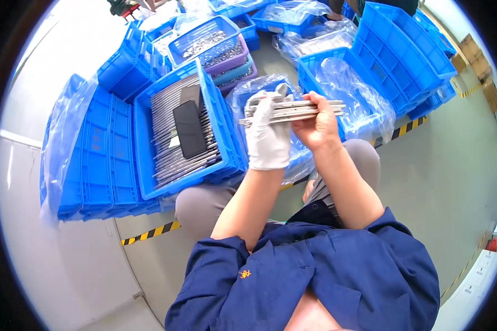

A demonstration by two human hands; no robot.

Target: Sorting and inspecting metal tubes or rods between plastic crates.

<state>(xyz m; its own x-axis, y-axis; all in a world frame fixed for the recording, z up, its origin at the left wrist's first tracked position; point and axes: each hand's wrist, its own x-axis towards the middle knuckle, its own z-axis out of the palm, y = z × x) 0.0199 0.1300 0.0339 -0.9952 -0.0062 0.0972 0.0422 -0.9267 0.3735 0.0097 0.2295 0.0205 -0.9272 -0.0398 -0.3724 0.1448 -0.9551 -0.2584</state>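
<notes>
A small bundle of long, thin pale metal strips (300, 111) lies crosswise in both my hands, raised in front of my knees. My left hand (268, 135), in a white glove, is closed round the bundle's left part. Bare, my right hand (318, 128) grips it toward the right end, thumb on top. Left of my hands stands a blue plastic bin (223, 128) filled with rows of similar grey metal rods (163, 117). On those rods rest a black phone (189, 130) and a dark flat piece (190, 95). Clear plastic film (243, 95) lies behind and below my hands.
Stacked blue crates (102, 149) with film stand at the left, and more tall crates (403, 58) at the back right. A film-lined blue bin (364, 83) sits right of my hands. Blue and purple baskets (226, 55) hold small metal parts. Striped tape (149, 234) marks the floor.
</notes>
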